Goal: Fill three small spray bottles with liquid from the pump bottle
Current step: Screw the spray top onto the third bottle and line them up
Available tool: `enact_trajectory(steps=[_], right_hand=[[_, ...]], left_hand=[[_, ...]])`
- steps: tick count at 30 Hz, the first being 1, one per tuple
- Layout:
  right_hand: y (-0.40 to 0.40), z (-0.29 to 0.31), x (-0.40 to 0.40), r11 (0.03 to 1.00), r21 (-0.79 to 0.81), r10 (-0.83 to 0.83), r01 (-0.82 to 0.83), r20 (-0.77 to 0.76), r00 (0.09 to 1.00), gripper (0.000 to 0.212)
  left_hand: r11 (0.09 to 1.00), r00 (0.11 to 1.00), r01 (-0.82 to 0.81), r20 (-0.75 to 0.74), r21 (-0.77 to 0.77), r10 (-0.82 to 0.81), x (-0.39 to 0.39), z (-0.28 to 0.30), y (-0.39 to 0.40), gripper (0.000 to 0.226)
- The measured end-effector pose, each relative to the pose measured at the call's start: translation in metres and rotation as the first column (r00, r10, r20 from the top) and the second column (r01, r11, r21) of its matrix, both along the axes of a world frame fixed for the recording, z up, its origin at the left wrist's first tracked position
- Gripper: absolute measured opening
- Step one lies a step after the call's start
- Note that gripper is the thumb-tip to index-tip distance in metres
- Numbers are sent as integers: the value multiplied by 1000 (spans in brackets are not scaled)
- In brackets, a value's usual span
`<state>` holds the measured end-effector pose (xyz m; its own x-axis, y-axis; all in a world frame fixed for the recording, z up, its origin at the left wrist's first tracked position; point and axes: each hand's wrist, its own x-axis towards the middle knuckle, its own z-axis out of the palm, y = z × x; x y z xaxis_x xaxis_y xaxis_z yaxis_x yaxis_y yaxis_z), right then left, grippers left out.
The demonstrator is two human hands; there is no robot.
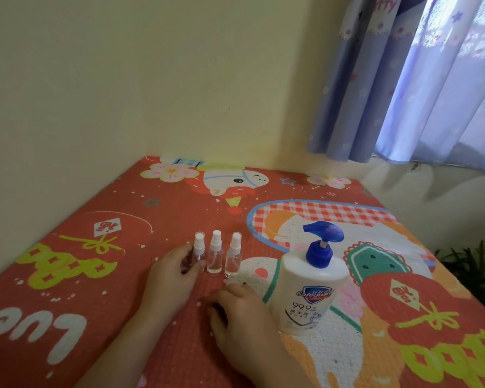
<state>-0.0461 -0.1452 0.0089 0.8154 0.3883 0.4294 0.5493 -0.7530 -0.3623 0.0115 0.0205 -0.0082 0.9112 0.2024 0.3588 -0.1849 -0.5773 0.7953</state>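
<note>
Three small clear spray bottles with white caps stand upright in a row on the patterned mat: the left bottle (pixel 198 252), the middle bottle (pixel 215 254) and the right bottle (pixel 233 256). My left hand (pixel 172 278) grips the body of the left bottle, thumb and fingers around it. A white pump bottle (pixel 310 292) with a blue pump head stands to the right of the row. My right hand (pixel 240 317) rests on the mat in front of the bottles, just left of the pump bottle, fingers loosely curled and holding nothing.
The red cartoon-print mat (pixel 109 275) covers the table, which sits in a corner against cream walls. A purple curtain (pixel 417 79) hangs at the back right. A green plant (pixel 471 264) shows beyond the table's right edge.
</note>
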Motion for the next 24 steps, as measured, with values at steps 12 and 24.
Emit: enact_trajectory(steps=[12,24], right_hand=[[-5,2,-2,1000,-5,27,-27,-67,997,27],[-25,15,-20,988,156,-6,-2,52,999,22]], left_hand=[[997,999,2,-40,-75,-5,-3,2,0,42],[987,963,-73,246,-142,106,-47,32,-13,19]])
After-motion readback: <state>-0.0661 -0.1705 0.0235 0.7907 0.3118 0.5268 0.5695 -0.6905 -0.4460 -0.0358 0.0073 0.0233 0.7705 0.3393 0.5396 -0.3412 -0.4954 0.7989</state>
